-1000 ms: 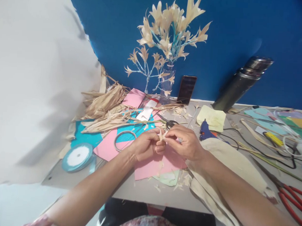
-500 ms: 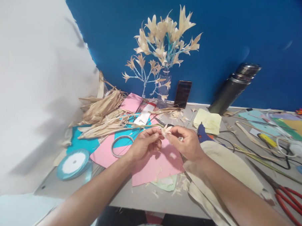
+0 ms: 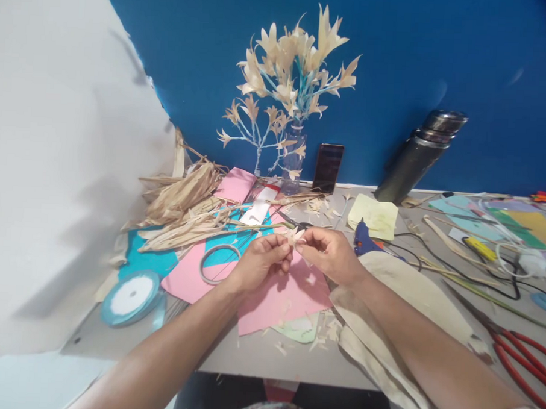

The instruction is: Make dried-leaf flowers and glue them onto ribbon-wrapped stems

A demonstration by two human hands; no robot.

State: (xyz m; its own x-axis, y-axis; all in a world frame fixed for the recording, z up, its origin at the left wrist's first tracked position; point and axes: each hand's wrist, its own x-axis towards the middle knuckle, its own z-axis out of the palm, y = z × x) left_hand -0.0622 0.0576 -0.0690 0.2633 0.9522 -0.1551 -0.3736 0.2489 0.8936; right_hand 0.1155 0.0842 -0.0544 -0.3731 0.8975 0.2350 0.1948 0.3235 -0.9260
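A small pale husk flower is held up between my two hands, above pink paper sheets. My left hand is closed, thumb and fingers pinching the flower's base. From the other side my right hand pinches a petal between thumb and fingertips. Fingers hide the flower's lower part. Under and around my hands lie dried husk scraps. Just beyond my right hand sits a blue glue gun. To the left of my left hand is a grey tape ring.
At the back stand a clear bottle of husk flowers, a phone and a leaning dark flask. Dried husks and a blue ribbon spool are at left. Red-handled scissors and a beige cloth lie right.
My right fingertips have shifted slightly on the flower's petals, and the flower looks a little turned. Both hands stay in nearly the same place; the whole view has shifted slightly.
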